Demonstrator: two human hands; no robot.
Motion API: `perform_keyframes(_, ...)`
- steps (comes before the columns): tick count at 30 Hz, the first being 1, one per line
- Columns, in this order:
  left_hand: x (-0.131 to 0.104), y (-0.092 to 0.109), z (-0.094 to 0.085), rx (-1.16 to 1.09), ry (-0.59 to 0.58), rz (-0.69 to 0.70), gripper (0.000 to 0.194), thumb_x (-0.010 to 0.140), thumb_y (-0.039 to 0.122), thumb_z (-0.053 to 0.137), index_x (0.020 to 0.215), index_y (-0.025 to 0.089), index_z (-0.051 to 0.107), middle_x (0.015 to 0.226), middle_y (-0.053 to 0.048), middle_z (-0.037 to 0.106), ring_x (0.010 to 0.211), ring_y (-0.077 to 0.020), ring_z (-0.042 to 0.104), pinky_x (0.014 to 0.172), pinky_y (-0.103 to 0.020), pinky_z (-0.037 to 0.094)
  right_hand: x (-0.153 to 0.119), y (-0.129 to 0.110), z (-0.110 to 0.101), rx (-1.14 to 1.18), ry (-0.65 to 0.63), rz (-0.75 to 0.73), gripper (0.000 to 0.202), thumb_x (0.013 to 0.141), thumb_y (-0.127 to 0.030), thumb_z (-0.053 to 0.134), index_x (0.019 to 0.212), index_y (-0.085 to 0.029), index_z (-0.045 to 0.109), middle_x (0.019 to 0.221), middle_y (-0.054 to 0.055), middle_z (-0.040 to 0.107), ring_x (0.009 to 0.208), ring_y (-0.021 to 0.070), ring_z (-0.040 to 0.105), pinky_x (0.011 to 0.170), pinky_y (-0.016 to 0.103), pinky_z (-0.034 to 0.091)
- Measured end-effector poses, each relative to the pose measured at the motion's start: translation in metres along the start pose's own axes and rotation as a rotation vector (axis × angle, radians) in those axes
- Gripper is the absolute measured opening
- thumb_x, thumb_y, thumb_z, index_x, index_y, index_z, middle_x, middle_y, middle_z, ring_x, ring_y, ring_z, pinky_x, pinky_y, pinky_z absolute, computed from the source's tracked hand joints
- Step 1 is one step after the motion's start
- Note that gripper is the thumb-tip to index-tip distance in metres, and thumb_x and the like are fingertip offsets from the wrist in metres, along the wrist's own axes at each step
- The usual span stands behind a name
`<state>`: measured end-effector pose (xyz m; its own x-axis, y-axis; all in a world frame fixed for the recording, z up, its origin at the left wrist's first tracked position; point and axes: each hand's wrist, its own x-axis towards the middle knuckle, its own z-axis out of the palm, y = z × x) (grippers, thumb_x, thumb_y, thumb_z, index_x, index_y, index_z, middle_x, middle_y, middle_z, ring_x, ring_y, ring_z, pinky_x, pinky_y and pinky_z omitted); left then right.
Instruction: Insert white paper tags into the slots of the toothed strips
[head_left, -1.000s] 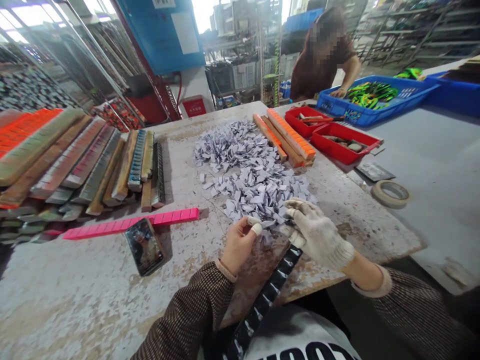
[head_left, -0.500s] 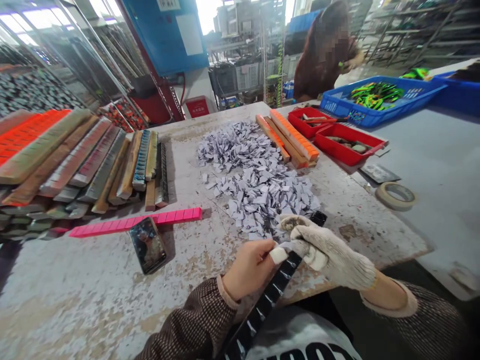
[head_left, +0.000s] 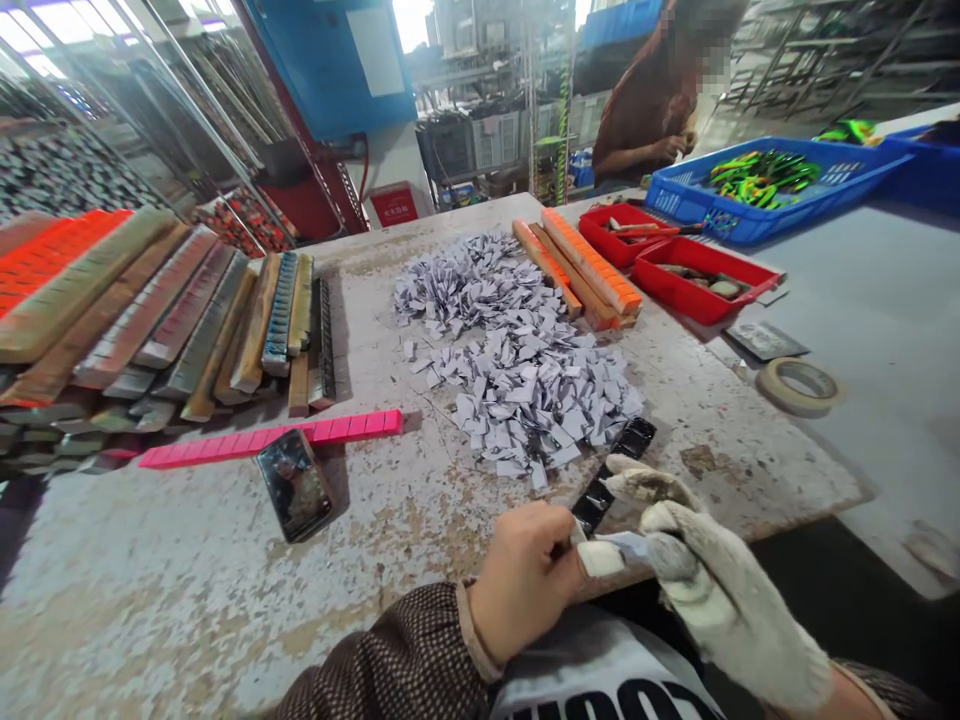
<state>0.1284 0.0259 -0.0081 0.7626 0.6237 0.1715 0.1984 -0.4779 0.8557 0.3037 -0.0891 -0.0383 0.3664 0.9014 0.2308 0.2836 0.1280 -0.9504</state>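
Note:
My left hand (head_left: 529,575), bare with white wrapping on the thumb, is pinched at one end of a small white slip (head_left: 628,543). The other end is between the thumb and fingers of my right hand (head_left: 712,575), which wears a pale knitted glove. Behind and partly under both hands lies a black slotted bar (head_left: 596,500) with small pale pieces across it; its near part is hidden. Just beyond the bar is a large pile of white slips (head_left: 525,385) on the worn white table (head_left: 390,530).
A phone (head_left: 295,485) and pink bar (head_left: 360,427) lie left, near stacked bars (head_left: 180,320). Orange-topped bars (head_left: 589,260), red trays (head_left: 701,280), a blue basket (head_left: 772,190) and a tape roll (head_left: 799,385) are at right. A person (head_left: 645,120) is behind.
Both hands have moved toward me and right, off the black bar's top, with the slip now stretched between them. The bar's near part has dropped out of sight. The person behind has shifted posture.

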Motion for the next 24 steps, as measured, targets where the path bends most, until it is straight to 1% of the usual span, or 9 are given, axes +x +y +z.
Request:
perform_keyframes(1, 0.000, -0.003, 0.000, 0.057, 0.028, 0.001, 0.047, 0.098, 0.037, 0.056, 0.061, 0.021, 0.032, 0.058, 0.003, 0.041, 0.055, -0.0119, 0.037, 0.054, -0.027, 0.025, 0.002, -0.001, 0.003, -0.016, 0.015, -0.025, 0.013, 0.095, -0.039, 0.064, 0.089, -0.027, 0.067, 0.107, 0.009, 0.073, 0.094, 0.0283, 0.071, 0.087, 0.044, 0.062)
perform_keyframes(3, -0.002, -0.003, -0.001, 0.095, -0.003, 0.077, 0.043, 0.102, 0.036, 0.050, 0.064, 0.021, 0.036, 0.060, 0.002, 0.045, 0.058, -0.0126, 0.040, 0.056, -0.026, 0.028, 0.006, -0.004, 0.010, -0.026, 0.002, -0.092, 0.014, 0.099, -0.034, 0.058, 0.090, -0.026, 0.066, 0.115, 0.009, 0.071, 0.080, 0.0219, 0.070, 0.073, 0.035, 0.064)
perform_keyframes(5, -0.004, 0.000, 0.000, 0.056, -0.077, 0.169, 0.042, 0.105, 0.038, 0.044, 0.067, 0.020, 0.041, 0.064, 0.000, 0.051, 0.061, -0.0131, 0.044, 0.059, -0.026, 0.033, 0.009, -0.008, 0.016, -0.015, -0.035, -0.176, 0.021, 0.103, -0.034, 0.052, 0.087, -0.026, 0.064, 0.108, 0.007, 0.072, 0.071, 0.0186, 0.068, 0.062, 0.029, 0.063)
perform_keyframes(7, -0.004, 0.003, 0.003, 0.015, -0.130, 0.233, 0.042, 0.107, 0.040, 0.041, 0.071, 0.020, 0.046, 0.067, -0.001, 0.055, 0.063, -0.0136, 0.047, 0.062, -0.026, 0.038, 0.011, -0.012, 0.017, -0.017, -0.075, -0.253, 0.025, 0.103, -0.039, 0.051, 0.084, -0.027, 0.063, 0.095, 0.004, 0.072, 0.077, 0.0210, 0.071, 0.069, 0.031, 0.064)
perform_keyframes(9, -0.001, 0.000, 0.004, 0.039, -0.146, 0.253, 0.040, 0.108, 0.038, 0.040, 0.074, 0.020, 0.049, 0.069, -0.001, 0.057, 0.065, -0.0141, 0.049, 0.063, -0.026, 0.040, 0.013, -0.012, 0.011, -0.087, -0.085, -0.265, 0.024, 0.104, -0.037, 0.049, 0.088, -0.027, 0.063, 0.095, 0.006, 0.071, 0.088, 0.0232, 0.072, 0.075, 0.032, 0.065)
perform_keyframes(12, 0.007, -0.016, -0.002, 0.254, -0.118, 0.215, 0.026, 0.103, 0.036, 0.051, 0.083, 0.020, 0.056, 0.078, -0.003, 0.063, 0.071, -0.0174, 0.054, 0.065, -0.028, 0.044, 0.026, -0.001, -0.011, -0.338, -0.046, -0.305, 0.019, 0.103, -0.024, 0.047, 0.094, -0.025, 0.063, 0.114, 0.011, 0.070, 0.105, 0.0245, 0.070, 0.077, 0.033, 0.064)
perform_keyframes(14, 0.014, -0.033, -0.013, 0.472, -0.061, 0.163, 0.017, 0.097, 0.036, 0.063, 0.097, 0.019, 0.060, 0.091, -0.007, 0.067, 0.083, -0.0226, 0.059, 0.074, -0.034, 0.050, 0.042, 0.013, -0.031, -0.501, -0.033, -0.354, 0.014, 0.099, -0.020, 0.051, 0.093, -0.026, 0.063, 0.117, 0.010, 0.069, 0.123, 0.0286, 0.063, 0.089, 0.043, 0.062)
perform_keyframes(18, 0.024, -0.068, -0.035, 0.813, -0.021, 0.001, 0.027, 0.091, 0.019, 0.069, 0.116, 0.018, 0.058, 0.114, -0.010, 0.066, 0.104, -0.0296, 0.061, 0.092, -0.045, 0.053, 0.077, 0.042, -0.062, -0.714, -0.018, -0.410, 0.012, 0.095, -0.019, 0.056, 0.092, -0.023, 0.067, 0.120, 0.015, 0.069, 0.128, 0.0358, 0.059, 0.104, 0.059, 0.052)
perform_keyframes(24, 0.027, -0.086, -0.039, 0.897, -0.123, -0.063, 0.019, 0.092, 0.012, 0.064, 0.109, 0.020, 0.062, 0.117, -0.009, 0.063, 0.106, -0.0277, 0.062, 0.095, -0.043, 0.052, 0.098, 0.047, -0.063, -1.151, -0.217, -0.639, 0.022, 0.098, -0.017, 0.051, 0.098, -0.010, 0.071, 0.115, 0.021, 0.069, 0.121, 0.0382, 0.061, 0.101, 0.057, 0.052)
